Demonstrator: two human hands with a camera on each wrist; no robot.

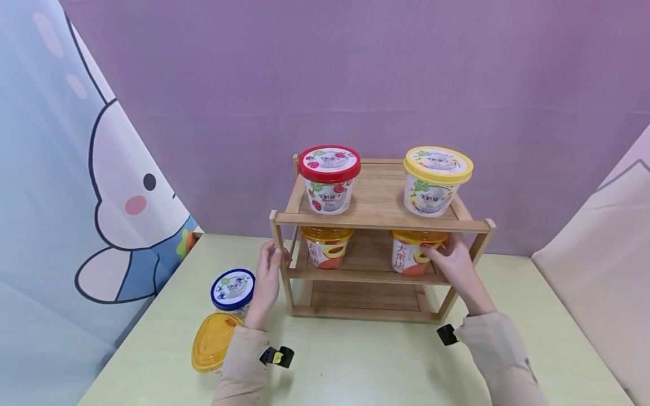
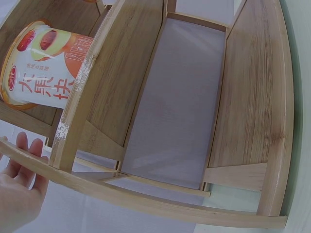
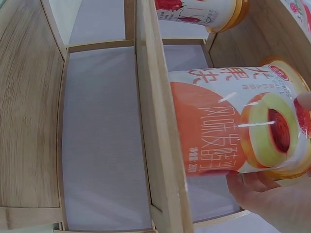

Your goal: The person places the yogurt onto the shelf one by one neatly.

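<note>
My right hand (image 1: 455,260) grips a peach yogurt cup (image 3: 233,121) with a yellow lid at the right end of the middle shelf. In the right wrist view, the thumb and fingers are on either side of the cup near its lid. My left hand (image 1: 268,276) is at the left side post of the wooden rack (image 1: 381,224), its fingers bent around the side rail in the left wrist view. A second peach cup (image 1: 327,248) stands at the left of the middle shelf. On the top shelf are a red-lidded cup (image 1: 329,181) and a yellow-lidded cup (image 1: 438,183).
On the table left of the rack stand a blue-lidded cup (image 1: 233,290) and a cup with an orange-yellow lid (image 1: 215,342), partly behind the left forearm. The rack's bottom shelf (image 1: 365,295) bears nothing visible. A purple cloth (image 1: 355,79) hangs behind.
</note>
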